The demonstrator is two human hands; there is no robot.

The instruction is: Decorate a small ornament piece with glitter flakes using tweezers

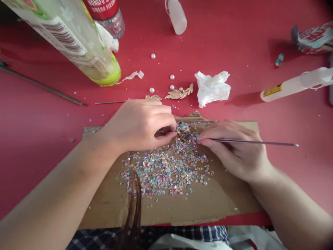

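My left hand (pixel 140 125) is curled, and its fingertips pinch a small gold metal ornament (pixel 179 133) over the brown cardboard sheet (pixel 229 198). My right hand (pixel 234 149) pinches a thin metal needle tool (pixel 255 142). The tool's tip points left at the ornament. Its long end reaches right over the red table. A spread of several tiny pastel shell chips (pixel 166 170) lies on the cardboard just below both hands.
Gold leaf charms (pixel 179 93), loose pearls (pixel 171 77) and a crumpled tissue (pixel 212 88) lie behind the cardboard. A glue bottle (pixel 296 84) lies at right, a large tilted bottle (pixel 78 41) at left, thin rods (pixel 39 83) further left.
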